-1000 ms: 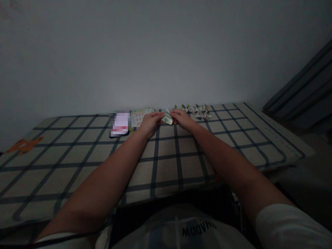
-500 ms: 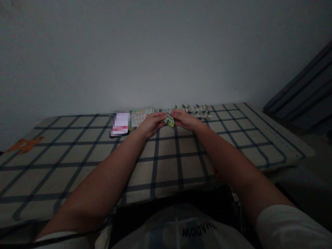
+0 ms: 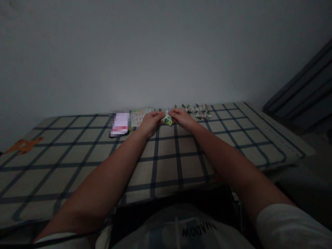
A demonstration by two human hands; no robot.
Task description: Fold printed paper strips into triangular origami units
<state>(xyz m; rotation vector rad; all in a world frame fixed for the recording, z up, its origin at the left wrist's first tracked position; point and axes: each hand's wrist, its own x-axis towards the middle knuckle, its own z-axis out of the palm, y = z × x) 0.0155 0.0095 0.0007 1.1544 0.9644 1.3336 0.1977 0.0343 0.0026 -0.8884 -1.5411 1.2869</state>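
Between my two hands is a small folded piece of green and white printed paper (image 3: 168, 119), held just above the checked cloth. My left hand (image 3: 151, 121) pinches its left side with thumb and fingers. On the other side, my right hand (image 3: 181, 118) grips its right edge, fingers closed. The exact folds are too small and dim to make out. Behind and right of my right hand lies a cluster of small folded paper pieces (image 3: 203, 111) with pointed tips.
A phone (image 3: 120, 124) with a lit, blurred screen lies to the left, beside flat printed paper sheets (image 3: 138, 117). The checked tablecloth (image 3: 166, 169) covers the table, which meets a plain wall (image 3: 166, 52). An orange figure (image 3: 24, 146) shows on the cloth at far left.
Both hands have shifted slightly, and the paper between them has changed shape, with more of its white side showing. The phone, sheets and folded pieces stay put.
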